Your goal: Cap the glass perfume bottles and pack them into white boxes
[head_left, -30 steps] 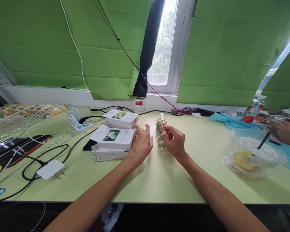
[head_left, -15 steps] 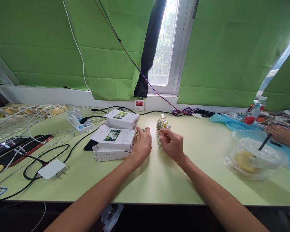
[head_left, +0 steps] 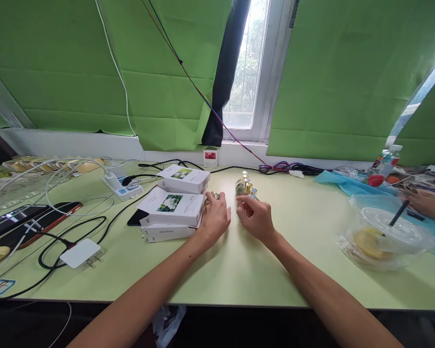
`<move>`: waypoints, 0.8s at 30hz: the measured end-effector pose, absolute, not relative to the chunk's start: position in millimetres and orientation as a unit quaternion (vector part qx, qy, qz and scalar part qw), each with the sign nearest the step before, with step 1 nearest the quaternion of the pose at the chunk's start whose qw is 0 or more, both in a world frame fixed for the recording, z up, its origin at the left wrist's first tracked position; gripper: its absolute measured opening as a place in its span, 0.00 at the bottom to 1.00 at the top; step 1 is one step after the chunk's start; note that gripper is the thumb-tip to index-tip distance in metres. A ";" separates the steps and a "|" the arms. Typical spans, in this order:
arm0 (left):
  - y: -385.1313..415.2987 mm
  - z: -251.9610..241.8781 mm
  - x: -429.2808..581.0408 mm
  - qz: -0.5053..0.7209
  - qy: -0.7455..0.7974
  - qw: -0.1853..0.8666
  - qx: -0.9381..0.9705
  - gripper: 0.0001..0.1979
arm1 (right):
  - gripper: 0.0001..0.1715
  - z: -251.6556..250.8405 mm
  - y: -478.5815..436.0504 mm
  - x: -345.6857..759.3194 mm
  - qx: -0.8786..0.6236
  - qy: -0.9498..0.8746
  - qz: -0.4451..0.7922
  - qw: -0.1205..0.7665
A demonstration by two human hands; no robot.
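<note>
Green blinds [head_left: 348, 72] across the far wall, bright window [head_left: 241, 87] between, pale yellow-green table [head_left: 300, 256] spread below. Near the middle of the table, just beyond the right hand [head_left: 252, 211], small glass bottles [head_left: 239, 185] in a short row running away from the near edge toward the window; long axes apparently upright, gold and silver caps [head_left: 248, 186] pointing up, nearest ones partly hidden by the fingers. Right hand curled, thumb and forefinger drawn close together at the near end of the row; bottle pinched or merely touched, cannot tell. Left hand [head_left: 215, 218] with fingers bent over further gold-topped glass [head_left: 214, 195], just beside white boxes [head_left: 183, 210]; grasping or only resting there, again cannot tell. White boxes lying flat, flower pictures facing up, long axes roughly left to right, two stacked in front and one behind, with a white flap jutting out on the left. Farther left, power strip [head_left: 126, 188] and white charger [head_left: 80, 253], prongs to the right. Well off to the right, bagged cup [head_left: 371, 241], black straw [head_left: 399, 213] tilted up and rightward; past that, blue sheet [head_left: 329, 179] and co-worker's hand [head_left: 426, 202].
</note>
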State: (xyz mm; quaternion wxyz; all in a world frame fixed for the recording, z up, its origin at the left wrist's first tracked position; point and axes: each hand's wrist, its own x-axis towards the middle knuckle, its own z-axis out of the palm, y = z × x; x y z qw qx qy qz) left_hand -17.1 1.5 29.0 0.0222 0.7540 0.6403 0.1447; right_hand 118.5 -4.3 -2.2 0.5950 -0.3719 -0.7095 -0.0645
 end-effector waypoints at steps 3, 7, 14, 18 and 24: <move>-0.8 30.5 -16.0 0.142 0.636 0.023 0.758 0.12 | 0.08 -3.6 -3.5 119.1 -0.377 -0.714 -0.054 0.588; -5.7 30.4 -12.7 0.141 0.602 0.041 0.785 0.12 | 0.08 -2.6 -4.6 119.4 -0.376 -0.716 -0.045 0.587; -5.8 19.9 -8.0 0.156 0.545 0.039 0.823 0.15 | 0.10 1.6 -7.9 118.7 -0.392 -0.714 -0.026 0.579; -4.4 18.5 -7.8 0.165 0.541 0.042 0.824 0.16 | 0.10 2.5 -8.5 119.0 -0.389 -0.716 -0.027 0.579; -6.7 22.6 -7.7 0.191 0.535 0.068 0.820 0.13 | 0.09 2.6 -7.4 119.1 -0.389 -0.707 -0.028 0.590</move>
